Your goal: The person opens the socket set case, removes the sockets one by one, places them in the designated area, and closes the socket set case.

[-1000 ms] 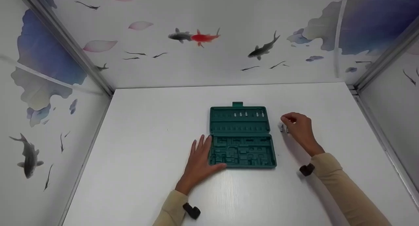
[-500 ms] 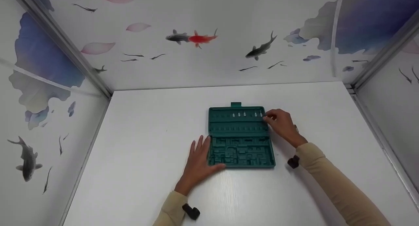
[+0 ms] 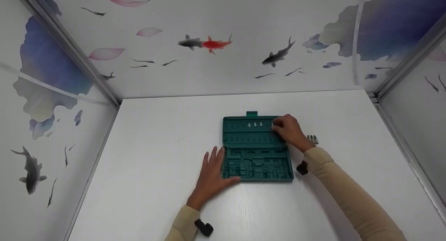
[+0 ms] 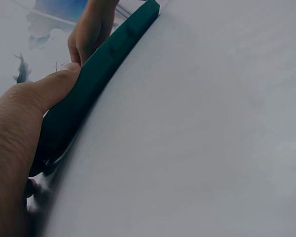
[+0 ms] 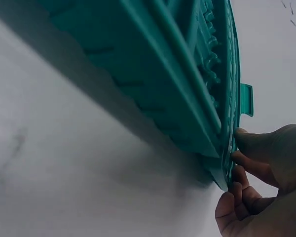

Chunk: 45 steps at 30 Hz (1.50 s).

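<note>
A green plastic tool case (image 3: 249,133) lies unfolded on the white table, both halves moulded with slots. My left hand (image 3: 212,173) rests against its near left corner, fingers straight along the side and thumb on the front rim; the left wrist view shows the thumb (image 4: 64,81) on that rim. At the upper right of the far half, my right hand (image 3: 290,131) pinches a small metal bit, mostly hidden by the fingertips. Several silver bits (image 3: 255,124) sit in the top row to its left. In the right wrist view, curled fingers (image 5: 239,192) are at the case edge.
Several loose metal bits (image 3: 313,139) lie on the table right of the case, partly behind my right wrist. The case's latch tab (image 3: 251,113) sticks out at the far edge. Printed panels (image 3: 223,73) enclose the table at the back and sides.
My right hand has moved left from the loose bits on the table to the case's top row, uncovering the loose bits. The left hand stays in place at the case corner.
</note>
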{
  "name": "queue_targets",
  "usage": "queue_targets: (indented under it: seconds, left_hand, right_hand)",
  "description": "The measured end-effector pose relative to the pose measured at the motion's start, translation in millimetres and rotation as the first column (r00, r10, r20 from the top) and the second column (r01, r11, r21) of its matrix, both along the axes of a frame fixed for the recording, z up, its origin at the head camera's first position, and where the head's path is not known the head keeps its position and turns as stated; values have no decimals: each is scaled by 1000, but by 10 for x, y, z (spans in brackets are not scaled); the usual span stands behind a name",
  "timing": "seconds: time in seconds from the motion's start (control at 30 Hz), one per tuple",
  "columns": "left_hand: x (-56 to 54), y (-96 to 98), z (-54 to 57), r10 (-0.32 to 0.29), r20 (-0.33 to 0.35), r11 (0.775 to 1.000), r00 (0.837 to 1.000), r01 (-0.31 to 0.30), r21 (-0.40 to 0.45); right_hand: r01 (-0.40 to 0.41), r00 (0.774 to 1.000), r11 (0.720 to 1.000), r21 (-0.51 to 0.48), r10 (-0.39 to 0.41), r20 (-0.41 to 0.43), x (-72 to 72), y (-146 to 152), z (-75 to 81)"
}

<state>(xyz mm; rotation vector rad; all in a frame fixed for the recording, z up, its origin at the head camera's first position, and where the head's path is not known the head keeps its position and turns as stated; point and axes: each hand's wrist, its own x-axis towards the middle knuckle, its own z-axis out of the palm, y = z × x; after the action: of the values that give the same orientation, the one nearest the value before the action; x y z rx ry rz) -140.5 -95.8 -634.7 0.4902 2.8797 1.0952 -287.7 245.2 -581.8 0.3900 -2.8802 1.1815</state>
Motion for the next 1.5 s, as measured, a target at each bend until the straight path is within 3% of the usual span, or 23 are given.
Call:
queue_targets:
  seconds: [0.33, 0.57, 1.07, 1.33, 1.5]
  left_hand:
    - [7, -1, 11, -14, -11, 1000, 1000, 14, 7]
    - [14, -15, 3, -8, -10, 1000, 1000, 8, 17]
    - [-1, -16, 43, -15, 5, 1000, 1000, 15, 11]
    - [5, -18, 28, -9, -2, 1000, 1000, 9, 9]
    - [21, -10, 24, -7, 3, 1000, 1000, 6, 18]
  right_hand:
    - [-10, 1000, 999, 46, 10, 15, -54, -62, 7]
    - [-9, 1000, 1000, 19, 9, 14, -91, -96, -6]
    - [127, 990, 988, -88, -122, 65, -20, -90, 1]
    - [107, 993, 990, -93, -102, 52, -2, -51, -29]
    - [147, 989, 983, -112, -144, 37, 4, -75, -53]
